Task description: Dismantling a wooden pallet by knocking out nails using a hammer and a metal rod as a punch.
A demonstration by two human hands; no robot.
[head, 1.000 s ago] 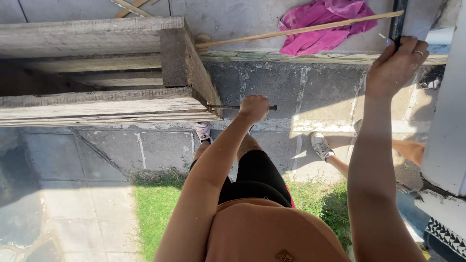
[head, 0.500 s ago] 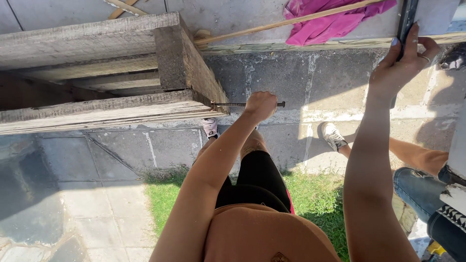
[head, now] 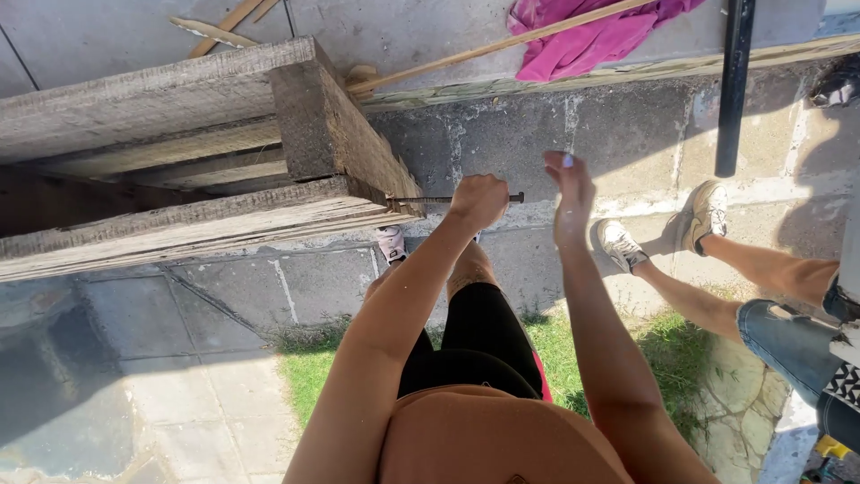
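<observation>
Near: left hand stays clenched around a long dark metal rod, thin, straight, level, its tip at the corner of the weathered timber frame. Right hand, a second ago up on the black pole, now lowered, released, fingers loose beside the rod's butt. Beyond: concrete block wall, pink cloth.

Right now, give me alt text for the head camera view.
Left hand grips a long metal bolt entering stacked wooden beams; right hand is raised, empty, beside it. Concrete block wall and another person's legs lie beyond.
</observation>
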